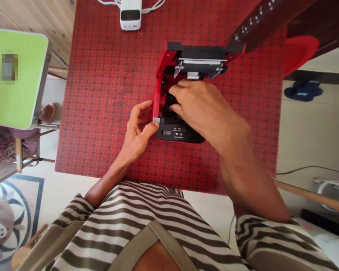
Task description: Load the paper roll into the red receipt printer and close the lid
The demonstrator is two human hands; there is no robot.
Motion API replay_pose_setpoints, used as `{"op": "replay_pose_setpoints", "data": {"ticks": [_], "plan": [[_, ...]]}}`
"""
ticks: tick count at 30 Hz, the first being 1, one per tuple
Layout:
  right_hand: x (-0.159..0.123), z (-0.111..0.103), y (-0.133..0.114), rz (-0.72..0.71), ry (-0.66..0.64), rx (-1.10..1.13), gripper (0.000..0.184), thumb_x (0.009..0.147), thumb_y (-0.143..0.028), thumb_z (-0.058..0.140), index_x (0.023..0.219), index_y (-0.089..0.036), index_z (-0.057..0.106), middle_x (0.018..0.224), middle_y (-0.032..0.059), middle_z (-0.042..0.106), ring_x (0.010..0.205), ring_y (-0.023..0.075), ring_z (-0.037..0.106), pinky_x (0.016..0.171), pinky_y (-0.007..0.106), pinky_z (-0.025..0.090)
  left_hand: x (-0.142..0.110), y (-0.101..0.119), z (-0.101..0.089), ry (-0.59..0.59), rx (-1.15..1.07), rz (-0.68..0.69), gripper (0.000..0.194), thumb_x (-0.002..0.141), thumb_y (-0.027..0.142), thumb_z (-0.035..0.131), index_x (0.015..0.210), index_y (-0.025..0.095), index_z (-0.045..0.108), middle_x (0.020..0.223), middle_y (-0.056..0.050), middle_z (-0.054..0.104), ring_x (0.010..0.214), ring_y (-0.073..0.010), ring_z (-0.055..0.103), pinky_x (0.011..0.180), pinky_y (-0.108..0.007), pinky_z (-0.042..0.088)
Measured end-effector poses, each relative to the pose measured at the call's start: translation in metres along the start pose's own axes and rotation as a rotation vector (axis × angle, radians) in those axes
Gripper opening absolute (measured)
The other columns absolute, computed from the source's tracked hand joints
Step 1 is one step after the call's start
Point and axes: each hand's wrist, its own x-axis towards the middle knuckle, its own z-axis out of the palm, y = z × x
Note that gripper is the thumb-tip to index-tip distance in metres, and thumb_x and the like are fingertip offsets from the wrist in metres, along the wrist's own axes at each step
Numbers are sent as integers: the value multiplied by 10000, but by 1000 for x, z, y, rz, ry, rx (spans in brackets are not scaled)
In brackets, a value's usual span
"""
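A red and black printer (pixel 183 136), which looks like a label printer, sits on the table with its lid (pixel 199 51) raised at the back. The printer's dark inside shows in part, along with a roller and a pale bar under the lid. My left hand (pixel 137 131) grips the front left corner, thumb on the top edge and fingers against the red side. Over the open bay my right hand (pixel 206 109) reaches in from the right with thumb and fingers curled. What those fingers hold, if anything, is hidden beneath the hand.
The red patterned table cover (pixel 107 75) lies under the printer. A white device (pixel 130 15) with cables stands at the back. A dark brown cylinder (pixel 260 22) slants at the back right, near a red round object (pixel 302 52). A green-topped small table (pixel 14 98) is at left.
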Motion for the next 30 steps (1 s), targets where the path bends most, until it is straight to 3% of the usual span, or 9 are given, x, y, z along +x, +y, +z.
{"op": "replay_pose_setpoints", "data": {"ticks": [6, 13, 17, 22, 27, 30], "plan": [[4, 4, 13, -26, -77, 21, 179, 1223, -387, 714, 1257, -281, 855, 1288, 153, 897, 1126, 396, 878, 1060, 593, 734, -2, 3, 2, 14, 31, -33, 707, 1118, 789, 905, 1660, 378, 711, 1614, -105, 868, 1533, -406, 826, 1295, -613, 697], [-4, 13, -9, 37, 181, 7, 166, 1197, -402, 739, 1176, -294, 863, 1088, 121, 903, 1006, 378, 851, 1017, 603, 754, 0, 9, 2, 12, 38, -19, 668, 1109, 771, 921, 1624, 387, 739, 1635, -91, 874, 1547, -399, 833, 1305, -606, 712], [-4, -13, -22, 104, 88, -4, 171, 1198, -441, 781, 1186, -297, 872, 1100, 139, 914, 1005, 406, 876, 960, 616, 757, 0, 7, 1, 1, 32, -9, 676, 1114, 771, 918, 1641, 387, 739, 1654, -90, 866, 1548, -394, 832, 1301, -604, 718], [-4, -41, -40, 90, -50, -153, 185, 1277, -395, 660, 1264, -377, 843, 1176, 114, 942, 985, 370, 873, 814, 573, 751, 2, 5, 0, 15, 52, -13, 711, 1089, 808, 916, 1634, 389, 735, 1661, -91, 872, 1518, -406, 847, 1273, -607, 736], [-17, -62, -52, 93, 19, -189, 72, 1213, -317, 792, 1270, -291, 828, 1200, 143, 944, 1041, 381, 908, 775, 505, 709, 4, 1, -3, -2, 60, 23, 701, 1116, 804, 909, 1643, 380, 723, 1627, -90, 879, 1519, -393, 844, 1267, -583, 732], [-39, -90, -51, 119, 96, -84, 168, 1121, -261, 902, 1279, -303, 862, 1226, 101, 954, 1090, 390, 925, 878, 535, 743, 4, -5, -5, -14, 55, 51, 696, 1137, 792, 906, 1673, 391, 715, 1624, -87, 868, 1487, -381, 855, 1235, -557, 732]]}}
